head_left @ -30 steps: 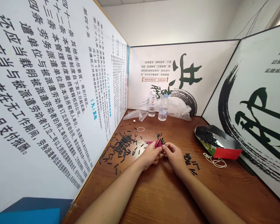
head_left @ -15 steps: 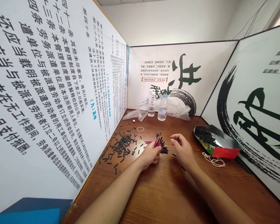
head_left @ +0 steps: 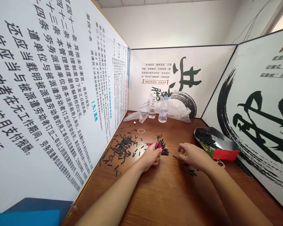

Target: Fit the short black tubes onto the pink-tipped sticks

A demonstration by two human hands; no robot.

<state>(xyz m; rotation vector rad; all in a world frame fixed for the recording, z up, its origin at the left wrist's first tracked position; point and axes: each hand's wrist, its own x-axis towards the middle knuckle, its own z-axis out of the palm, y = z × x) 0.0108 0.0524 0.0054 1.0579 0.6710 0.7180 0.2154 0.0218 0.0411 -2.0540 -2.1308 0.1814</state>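
Observation:
My left hand [head_left: 152,157] is closed around a bundle of thin sticks [head_left: 159,143], pink lower down with black upper ends. More black-tipped sticks [head_left: 165,152] lie on the table just beyond that hand. To the right, my right hand [head_left: 186,153] hovers over the wood with its fingers curled; whether anything small sits between the fingertips is hidden. Beneath and beside it lie a few short black pieces [head_left: 191,172]. A large scattered pile of short black pieces [head_left: 124,146] spreads to the left of my left hand.
An open bag [head_left: 226,154] of black pieces stands at the right, with a white string [head_left: 219,163] beside it. Two bottles [head_left: 163,110] and clear plastic [head_left: 136,117] are at the back. A thin ring [head_left: 141,131] lies behind the pile. Printed panels enclose the table [head_left: 155,194].
My right hand has moved right, away from the bundle, and its fingers are more curled. More black pieces show beneath it. My left hand still grips the sticks. The view has shifted slightly.

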